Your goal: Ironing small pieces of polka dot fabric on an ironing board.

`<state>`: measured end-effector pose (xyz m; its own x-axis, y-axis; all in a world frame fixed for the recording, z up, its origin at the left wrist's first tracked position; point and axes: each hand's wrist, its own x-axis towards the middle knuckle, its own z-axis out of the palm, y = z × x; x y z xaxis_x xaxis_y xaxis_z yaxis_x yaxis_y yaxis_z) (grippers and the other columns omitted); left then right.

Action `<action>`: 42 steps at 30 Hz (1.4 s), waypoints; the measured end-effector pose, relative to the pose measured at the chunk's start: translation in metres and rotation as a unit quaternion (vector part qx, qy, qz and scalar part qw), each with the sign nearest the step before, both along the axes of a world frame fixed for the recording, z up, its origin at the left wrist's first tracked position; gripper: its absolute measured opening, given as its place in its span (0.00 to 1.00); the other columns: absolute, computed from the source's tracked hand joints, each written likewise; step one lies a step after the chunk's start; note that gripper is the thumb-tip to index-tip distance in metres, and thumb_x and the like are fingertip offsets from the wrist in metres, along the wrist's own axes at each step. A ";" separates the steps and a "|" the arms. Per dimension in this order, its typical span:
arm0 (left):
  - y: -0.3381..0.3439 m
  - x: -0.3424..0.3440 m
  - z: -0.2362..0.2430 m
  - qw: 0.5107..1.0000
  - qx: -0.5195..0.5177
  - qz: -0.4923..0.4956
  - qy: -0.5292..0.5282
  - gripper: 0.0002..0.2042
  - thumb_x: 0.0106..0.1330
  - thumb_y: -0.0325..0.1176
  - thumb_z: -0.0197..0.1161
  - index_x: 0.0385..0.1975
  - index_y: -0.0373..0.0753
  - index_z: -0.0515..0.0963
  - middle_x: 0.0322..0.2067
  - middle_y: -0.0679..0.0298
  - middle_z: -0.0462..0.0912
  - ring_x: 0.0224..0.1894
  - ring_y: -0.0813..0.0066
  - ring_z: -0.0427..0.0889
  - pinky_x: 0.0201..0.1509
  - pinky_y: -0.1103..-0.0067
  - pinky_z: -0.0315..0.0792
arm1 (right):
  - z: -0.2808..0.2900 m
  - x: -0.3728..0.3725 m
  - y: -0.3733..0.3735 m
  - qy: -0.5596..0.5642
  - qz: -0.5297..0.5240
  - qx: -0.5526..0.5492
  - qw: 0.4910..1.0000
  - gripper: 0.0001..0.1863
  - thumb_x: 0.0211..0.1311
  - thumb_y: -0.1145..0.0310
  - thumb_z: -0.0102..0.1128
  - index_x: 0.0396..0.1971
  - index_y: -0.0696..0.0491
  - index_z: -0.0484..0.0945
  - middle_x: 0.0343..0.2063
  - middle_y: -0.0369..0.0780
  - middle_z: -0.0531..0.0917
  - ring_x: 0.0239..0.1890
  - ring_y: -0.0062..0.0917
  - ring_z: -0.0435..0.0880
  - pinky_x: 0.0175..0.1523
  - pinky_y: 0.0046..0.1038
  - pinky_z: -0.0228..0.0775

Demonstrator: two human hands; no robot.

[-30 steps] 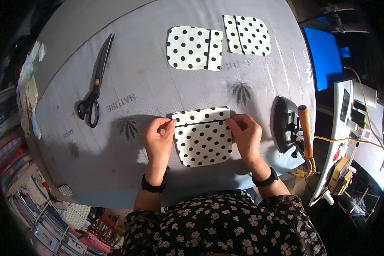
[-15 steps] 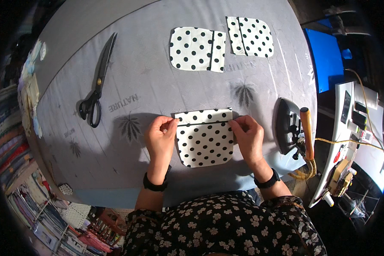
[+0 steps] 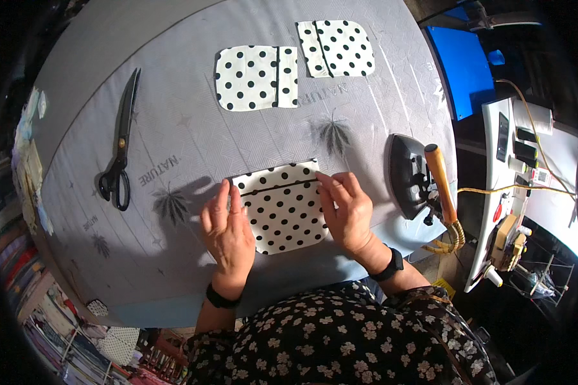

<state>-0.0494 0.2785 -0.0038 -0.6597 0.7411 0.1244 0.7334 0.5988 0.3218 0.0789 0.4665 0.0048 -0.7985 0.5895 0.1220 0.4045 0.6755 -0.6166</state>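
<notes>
A white polka-dot fabric piece with a rounded lower edge and a black stripe near its top lies in front of me on the grey padded table. My left hand is at its left edge, fingers stretched out and open. At the upper right corner, the fingertips of my right hand are closed on the fabric. Farther off lie two similar dotted pieces, one at the left and one at the right, each with a black stripe.
Large black-handled scissors lie at the left. A clothes iron with a wooden handle stands at the right, near the table edge. Beyond it is a white side table with spools and tools. Stacked fabrics fill the lower left.
The whole scene has shifted left in the view. My left hand has gone from pinching the fabric's upper left corner to stretched fingers; the fabric now sits slightly tilted.
</notes>
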 end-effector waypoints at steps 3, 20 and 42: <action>-0.004 0.009 0.001 0.994 -0.092 0.003 -0.060 0.28 0.66 0.31 0.59 0.67 0.36 0.64 0.70 0.61 0.62 0.72 0.53 0.56 0.70 0.62 0.53 | -0.005 0.005 -0.005 -0.011 0.021 0.030 0.999 0.18 0.55 0.78 0.63 0.48 0.55 0.81 0.32 0.40 0.77 0.31 0.32 0.80 0.34 0.31 0.75; -0.035 -0.004 -0.011 0.983 0.134 0.067 -0.106 0.19 0.68 0.24 0.56 0.59 0.34 0.72 0.58 0.53 0.74 0.60 0.55 0.72 0.62 0.65 0.64 | -0.012 0.030 -0.010 -0.013 0.010 0.003 1.000 0.21 0.57 0.81 0.58 0.53 0.57 0.79 0.36 0.43 0.78 0.35 0.35 0.80 0.39 0.31 0.75; 0.013 -0.005 -0.018 0.946 0.175 0.213 -0.172 0.10 0.53 0.28 0.74 0.32 0.39 0.80 0.27 0.68 0.79 0.25 0.77 0.74 0.29 0.79 0.69 | -0.015 0.016 -0.015 -0.018 0.031 0.023 0.999 0.22 0.56 0.80 0.58 0.53 0.58 0.77 0.37 0.44 0.77 0.37 0.36 0.79 0.40 0.33 0.75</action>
<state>-0.0543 0.2914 -0.0218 -0.9354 0.3517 0.0362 0.2646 0.6284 0.7315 0.0953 0.4511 -0.0101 -0.8379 0.5329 0.1178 0.3822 0.7270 -0.5704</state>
